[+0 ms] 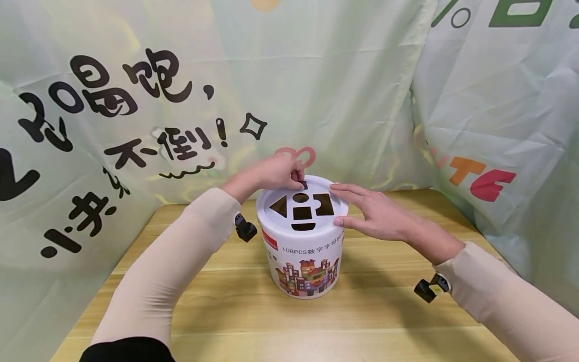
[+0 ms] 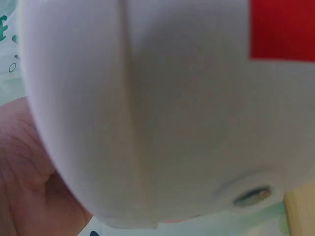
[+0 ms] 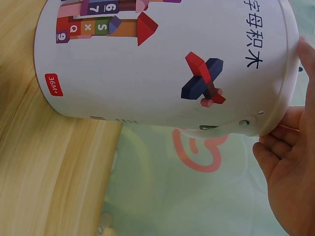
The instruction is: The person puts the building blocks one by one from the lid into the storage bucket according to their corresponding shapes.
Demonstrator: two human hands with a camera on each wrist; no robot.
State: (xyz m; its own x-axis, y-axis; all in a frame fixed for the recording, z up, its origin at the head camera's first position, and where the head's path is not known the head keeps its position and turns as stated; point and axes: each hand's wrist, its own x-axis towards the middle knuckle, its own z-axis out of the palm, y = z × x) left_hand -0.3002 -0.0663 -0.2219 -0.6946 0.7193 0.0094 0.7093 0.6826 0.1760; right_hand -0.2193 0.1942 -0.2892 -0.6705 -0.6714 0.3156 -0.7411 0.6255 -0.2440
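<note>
A white lidded bucket [image 1: 305, 251] stands upright on the wooden table, with printed building blocks and lettering on its side. Its white lid [image 1: 267, 205] has several shaped holes, including a triangle, a circle and a square. At the lid's far edge my left hand [image 1: 278, 171] has bent fingers, the thumb beside a partly covered dark hole; what lies between the fingertips is hidden. My right hand [image 1: 373, 211] rests nearly straight fingers and thumb on the lid's right rim. In the right wrist view, several fingertips of that hand [image 3: 290, 167] touch the rim edge.
The wooden table [image 1: 217, 311] reaches to a printed cloth [image 1: 344, 100] hanging behind and at both sides. Small black cameras [image 1: 245, 229] are strapped at the wrists. A handle mount [image 2: 253, 195] juts from the bucket's side.
</note>
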